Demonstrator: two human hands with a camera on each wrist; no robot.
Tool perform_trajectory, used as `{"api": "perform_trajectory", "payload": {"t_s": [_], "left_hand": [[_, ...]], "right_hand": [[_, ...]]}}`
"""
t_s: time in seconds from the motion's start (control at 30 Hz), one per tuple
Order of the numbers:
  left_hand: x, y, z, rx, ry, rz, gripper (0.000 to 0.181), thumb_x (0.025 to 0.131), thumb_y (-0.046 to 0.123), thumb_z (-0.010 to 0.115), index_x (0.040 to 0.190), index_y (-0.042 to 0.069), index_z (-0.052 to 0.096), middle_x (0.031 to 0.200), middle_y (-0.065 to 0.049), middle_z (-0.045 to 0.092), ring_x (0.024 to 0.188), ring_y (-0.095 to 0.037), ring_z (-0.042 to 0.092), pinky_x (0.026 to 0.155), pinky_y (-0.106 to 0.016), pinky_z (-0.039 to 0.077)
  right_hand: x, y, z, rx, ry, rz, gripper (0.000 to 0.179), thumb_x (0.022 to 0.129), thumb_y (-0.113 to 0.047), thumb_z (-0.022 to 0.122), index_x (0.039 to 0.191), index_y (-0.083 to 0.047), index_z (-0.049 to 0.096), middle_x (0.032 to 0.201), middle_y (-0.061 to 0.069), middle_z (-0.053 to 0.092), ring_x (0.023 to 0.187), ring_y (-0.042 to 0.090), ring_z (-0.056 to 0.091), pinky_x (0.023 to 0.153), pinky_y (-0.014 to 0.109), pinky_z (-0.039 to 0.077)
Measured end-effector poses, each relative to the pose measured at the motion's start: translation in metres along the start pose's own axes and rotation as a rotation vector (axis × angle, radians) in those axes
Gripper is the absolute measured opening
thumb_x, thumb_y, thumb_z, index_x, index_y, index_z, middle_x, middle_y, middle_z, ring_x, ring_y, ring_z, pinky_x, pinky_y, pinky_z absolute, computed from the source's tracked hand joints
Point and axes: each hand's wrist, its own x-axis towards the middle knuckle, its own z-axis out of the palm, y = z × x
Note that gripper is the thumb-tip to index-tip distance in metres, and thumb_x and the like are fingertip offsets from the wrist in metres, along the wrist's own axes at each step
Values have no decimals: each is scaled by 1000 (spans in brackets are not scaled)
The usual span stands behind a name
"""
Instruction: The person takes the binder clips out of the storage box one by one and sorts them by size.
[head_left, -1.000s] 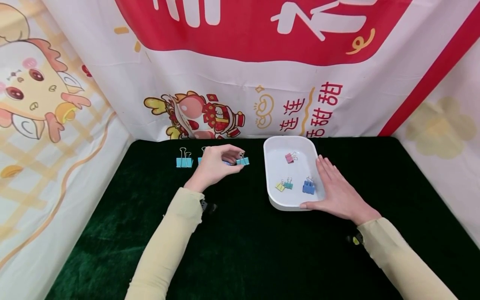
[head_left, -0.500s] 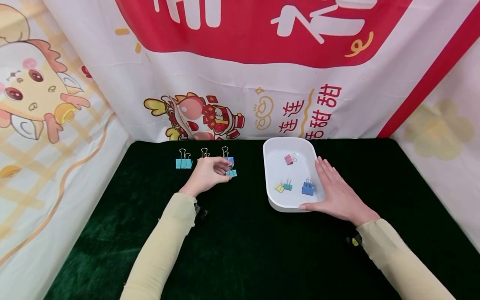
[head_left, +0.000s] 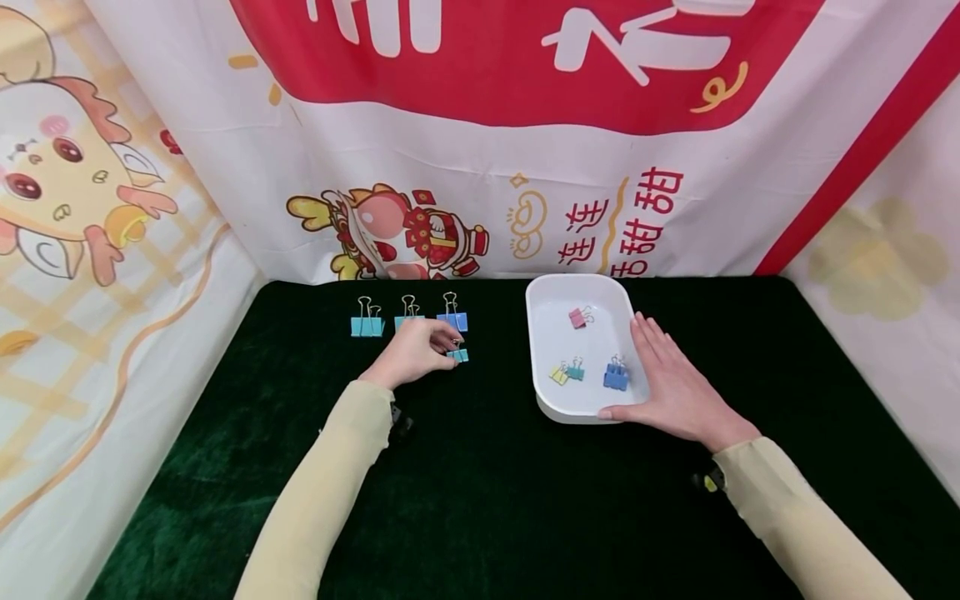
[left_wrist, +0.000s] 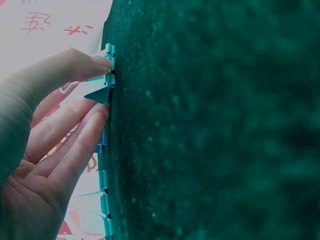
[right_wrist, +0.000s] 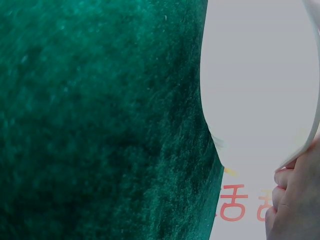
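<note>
Pinching a small turquoise binder clip with metal wire handles (head_left: 458, 356) at its fingertips, the left hand (head_left: 411, 352) is the nearer of the two and the one I'm minding. What I judge to matter most is how this clip lines up with the large blue binder clip with metal wire handles (head_left: 453, 322) just beyond those fingertips, on the side away from the person. The small clip's long axis runs roughly crosswise, with the handles up between thumb and fingers. From my end it sits right at the surface of the dark green cloth-covered worktop (head_left: 480, 492); I can't tell whether it bears on it.

Beyond the knuckles, left of the blue clip, stand two large turquoise binder clips (head_left: 367, 327), one partly hidden by the hand.

Well to the right of the pinching fingers I have the white rounded rectangular tray (head_left: 551, 337). The right hand (head_left: 678, 387) lies against its far-right side, fingers straight along the rim, thumb at the near corner, gripping no clip. Pink (head_left: 577, 318), yellow (head_left: 559, 375), teal (head_left: 575, 372) and blue (head_left: 616, 377) clips lie inside, left of that palm.
</note>
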Motion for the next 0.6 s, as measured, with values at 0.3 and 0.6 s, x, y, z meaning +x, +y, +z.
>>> {"api": "perform_trajectory", "payload": {"t_s": [0.3,0.6], "left_hand": [[2,2,1,44,-33,20,36,85,9,82,119,14,71,108,2,71,98,-13,67,91,-39,55],[-2,10,-3,66,-19,19,49,83,12,85,129,10,66,115,-1,68,102,-17,64,94,-40,53]], "right_hand": [[-1,-1,-1,-4,-1,2,141,69,-90,62,162,-8,-4,170,7,-5,154,25,-4,122,45,3],[-1,-1,-1,2,-4,5,140,70,-88,64,162,-8,-4,170,7,-5,154,25,-5,122,46,3]]}}
